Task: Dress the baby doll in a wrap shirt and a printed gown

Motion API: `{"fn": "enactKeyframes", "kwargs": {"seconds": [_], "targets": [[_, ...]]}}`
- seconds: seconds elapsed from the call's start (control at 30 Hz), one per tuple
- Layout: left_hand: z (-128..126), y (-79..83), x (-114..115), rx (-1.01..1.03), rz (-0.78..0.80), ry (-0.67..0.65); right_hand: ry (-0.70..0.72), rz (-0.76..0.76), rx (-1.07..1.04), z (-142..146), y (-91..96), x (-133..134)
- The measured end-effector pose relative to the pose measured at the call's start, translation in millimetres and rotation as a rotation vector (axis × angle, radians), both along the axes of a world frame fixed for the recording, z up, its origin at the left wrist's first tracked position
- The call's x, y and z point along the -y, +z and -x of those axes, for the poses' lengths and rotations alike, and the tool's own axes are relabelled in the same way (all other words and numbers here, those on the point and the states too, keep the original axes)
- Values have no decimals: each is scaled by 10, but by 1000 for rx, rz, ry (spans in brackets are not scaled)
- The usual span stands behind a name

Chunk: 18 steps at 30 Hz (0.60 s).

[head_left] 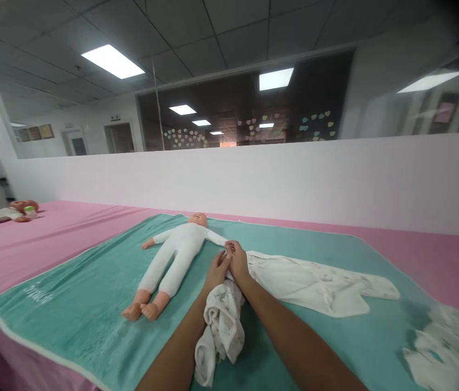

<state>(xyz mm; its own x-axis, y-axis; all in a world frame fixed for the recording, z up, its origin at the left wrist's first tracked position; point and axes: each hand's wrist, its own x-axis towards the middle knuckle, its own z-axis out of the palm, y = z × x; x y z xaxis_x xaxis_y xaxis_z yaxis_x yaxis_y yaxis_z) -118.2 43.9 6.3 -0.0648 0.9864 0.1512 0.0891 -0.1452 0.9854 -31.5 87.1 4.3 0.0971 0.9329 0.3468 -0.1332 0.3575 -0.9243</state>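
A doll (186,237) lies on its back at center in my remote view, one arm reaching my left hand (217,270) and right hand (238,262); fingers curl together there, but I cannot tell what they grip; the bunched cloth (224,320) below and white garment (314,282) at right are not yet on its body; that arm's end is hidden; crumpled cloth (445,350), lower right, blurs off-frame.
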Motion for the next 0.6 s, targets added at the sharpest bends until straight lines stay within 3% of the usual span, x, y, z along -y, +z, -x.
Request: {"fn": "enactKeyframes", "kwargs": {"seconds": [0.13,0.2,0.3,0.4,0.5,0.6], "targets": [[-4,-6,31,-180,35,10,-120,-99,176,-911,-65,323],[13,-9,44,-234,52,17,-246,-158,408,-1484,-105,452],[30,12,67,-423,71,26,-521,-39,651,-2389,-165,649],[26,60,100,-535,107,-27,-694,231,1015,-3088,-174,854],[15,99,126,-545,113,-62,-678,452,1228,-3352,-113,992],[9,99,116,-548,79,-72,-616,512,1293,-3262,-18,1032]]}}
